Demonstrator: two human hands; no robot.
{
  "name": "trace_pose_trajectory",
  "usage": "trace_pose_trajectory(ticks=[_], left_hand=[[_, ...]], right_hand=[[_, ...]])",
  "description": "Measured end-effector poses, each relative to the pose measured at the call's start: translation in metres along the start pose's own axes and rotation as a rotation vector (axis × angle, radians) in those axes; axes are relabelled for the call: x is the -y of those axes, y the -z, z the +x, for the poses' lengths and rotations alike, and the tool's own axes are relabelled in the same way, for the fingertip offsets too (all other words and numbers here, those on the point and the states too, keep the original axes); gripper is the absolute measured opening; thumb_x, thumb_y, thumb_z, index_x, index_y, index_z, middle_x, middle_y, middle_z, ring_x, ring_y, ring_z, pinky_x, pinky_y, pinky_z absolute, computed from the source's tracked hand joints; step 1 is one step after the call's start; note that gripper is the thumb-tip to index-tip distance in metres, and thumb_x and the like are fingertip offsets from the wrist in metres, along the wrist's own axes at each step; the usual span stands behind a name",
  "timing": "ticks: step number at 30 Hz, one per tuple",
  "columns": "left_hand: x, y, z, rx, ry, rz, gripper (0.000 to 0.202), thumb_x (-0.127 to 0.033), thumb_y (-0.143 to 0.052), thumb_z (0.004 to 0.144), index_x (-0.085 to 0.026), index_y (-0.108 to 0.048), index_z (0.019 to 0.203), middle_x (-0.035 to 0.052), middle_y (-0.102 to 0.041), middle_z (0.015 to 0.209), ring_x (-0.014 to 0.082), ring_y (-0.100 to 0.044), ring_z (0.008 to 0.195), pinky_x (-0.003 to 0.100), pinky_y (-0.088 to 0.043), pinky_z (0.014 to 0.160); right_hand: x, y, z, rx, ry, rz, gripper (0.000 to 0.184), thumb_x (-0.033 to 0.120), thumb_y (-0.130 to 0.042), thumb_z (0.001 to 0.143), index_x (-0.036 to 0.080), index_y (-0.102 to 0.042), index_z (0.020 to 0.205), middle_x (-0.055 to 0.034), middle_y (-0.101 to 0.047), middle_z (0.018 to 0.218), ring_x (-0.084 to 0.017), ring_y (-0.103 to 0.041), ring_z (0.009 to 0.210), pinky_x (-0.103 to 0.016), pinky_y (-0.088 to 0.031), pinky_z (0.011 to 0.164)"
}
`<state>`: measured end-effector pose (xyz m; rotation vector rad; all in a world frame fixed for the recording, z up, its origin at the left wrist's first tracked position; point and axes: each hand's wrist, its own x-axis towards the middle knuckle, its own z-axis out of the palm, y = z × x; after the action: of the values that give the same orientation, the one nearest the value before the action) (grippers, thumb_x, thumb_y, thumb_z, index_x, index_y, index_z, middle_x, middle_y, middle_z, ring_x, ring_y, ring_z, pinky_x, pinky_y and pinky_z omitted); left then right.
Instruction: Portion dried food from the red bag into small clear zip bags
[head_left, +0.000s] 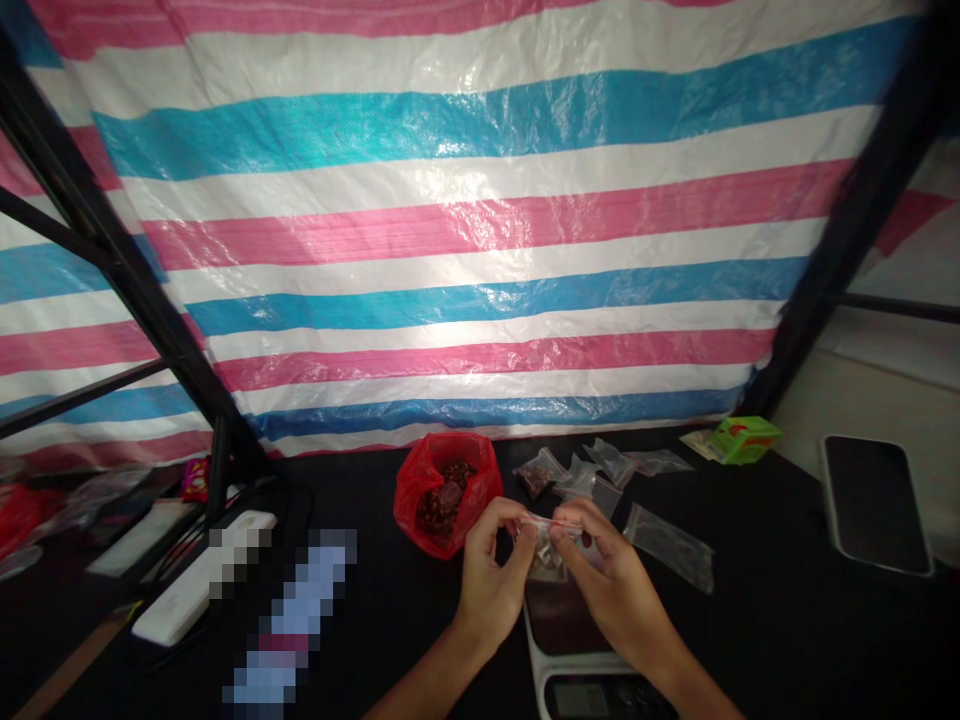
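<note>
Two hands work over a kitchen scale (581,672) at a black table (757,560), sealing or opening a small clear plastic bag (547,548); which of the two cannot be told from this view. The left hand (491,577) and right hand (611,585) pinch the bag's top edge, thumbs and forefingers (553,533) closed in a narrow grip, the other fingers loosely curled. The bag, holding a few dark pieces, hangs above the scale's pan. Just left of the hands sits a red plastic bag (420,500) of similar dark pieces. Beyond the fingers lie a filled clear bag (535,473) and several others, with an empty-looking one (671,548) to the right, beneath a striped tarp (480,240).
</note>
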<state>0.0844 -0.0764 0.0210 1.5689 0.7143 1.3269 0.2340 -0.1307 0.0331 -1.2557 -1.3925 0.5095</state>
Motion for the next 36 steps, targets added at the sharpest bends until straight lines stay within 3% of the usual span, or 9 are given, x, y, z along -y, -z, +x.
trace_pose_trajectory(ticks=[6,12,16,20,24,27,31,36], left_hand=[[0.001,0.002,0.000,-0.003,-0.020,-0.006,0.029,-0.045,-0.066,0.096,-0.018,-0.064,0.083,0.0036,-0.063,0.084,0.0182,-0.059,0.084,0.028,-0.045,0.076],[-0.001,0.002,0.001,-0.011,-0.049,0.040,0.027,-0.041,-0.066,0.097,-0.018,-0.064,0.081,0.0038,-0.064,0.082,0.0175,-0.057,0.081,0.029,-0.044,0.075],[-0.003,0.001,0.002,-0.006,-0.077,0.077,0.027,-0.038,-0.067,0.097,-0.018,-0.063,0.079,0.0031,-0.062,0.080,0.0166,-0.056,0.079,0.028,-0.044,0.074],[0.000,0.001,0.002,0.039,-0.136,0.115,0.017,-0.034,-0.064,0.099,-0.019,-0.069,0.093,0.0055,-0.067,0.090,0.0179,-0.060,0.086,0.030,-0.046,0.078],[0.015,0.004,0.007,-0.031,-0.148,0.181,0.026,-0.031,-0.050,0.106,-0.023,-0.065,0.125,0.0092,-0.069,0.116,0.0204,-0.063,0.103,0.034,-0.049,0.092],[0.026,0.009,0.014,-0.127,-0.153,0.221,0.029,-0.027,-0.038,0.109,-0.022,-0.066,0.118,0.0086,-0.067,0.116,0.0210,-0.062,0.110,0.036,-0.047,0.098],[0.033,0.019,0.025,-0.168,-0.198,0.292,0.027,-0.021,-0.038,0.107,-0.021,-0.064,0.105,0.0073,-0.066,0.105,0.0208,-0.061,0.103,0.035,-0.047,0.094],[0.037,0.024,0.031,-0.204,-0.214,0.316,0.026,-0.013,-0.038,0.103,-0.020,-0.063,0.098,0.0067,-0.063,0.100,0.0202,-0.061,0.096,0.033,-0.048,0.087]], right_hand=[[0.002,0.002,0.003,-0.006,0.011,-0.029,0.024,0.044,-0.062,0.100,0.025,-0.071,0.089,-0.0021,-0.064,0.087,-0.019,-0.060,0.081,-0.028,-0.047,0.073],[-0.002,0.002,0.003,0.066,-0.011,0.028,0.020,0.040,-0.063,0.099,0.024,-0.071,0.092,-0.0026,-0.066,0.092,-0.020,-0.063,0.090,-0.029,-0.049,0.083],[0.003,0.001,0.000,0.080,-0.019,0.023,0.023,0.041,-0.061,0.100,0.023,-0.070,0.090,-0.0015,-0.064,0.089,-0.018,-0.063,0.085,-0.027,-0.050,0.080],[-0.001,0.007,0.004,0.041,-0.015,-0.023,0.027,0.047,-0.061,0.099,0.023,-0.071,0.091,-0.0019,-0.067,0.086,-0.019,-0.063,0.083,-0.027,-0.049,0.076],[-0.025,0.019,0.038,-0.189,-0.123,0.036,0.041,0.062,-0.060,0.095,0.022,-0.067,0.097,-0.0053,-0.073,0.090,-0.022,-0.067,0.083,-0.031,-0.052,0.075],[-0.051,0.026,0.080,-0.175,-0.236,-0.063,0.053,0.071,-0.055,0.090,0.021,-0.067,0.097,-0.0076,-0.074,0.081,-0.024,-0.068,0.072,-0.034,-0.053,0.066],[-0.081,0.021,0.120,-0.106,-0.286,-0.212,0.038,0.057,-0.056,0.091,0.022,-0.068,0.081,-0.0071,-0.072,0.069,-0.025,-0.067,0.064,-0.035,-0.050,0.061],[-0.102,0.003,0.126,0.043,-0.282,-0.453,0.016,0.027,-0.067,0.081,0.022,-0.065,0.066,-0.0066,-0.073,0.070,-0.024,-0.068,0.072,-0.032,-0.045,0.068]])
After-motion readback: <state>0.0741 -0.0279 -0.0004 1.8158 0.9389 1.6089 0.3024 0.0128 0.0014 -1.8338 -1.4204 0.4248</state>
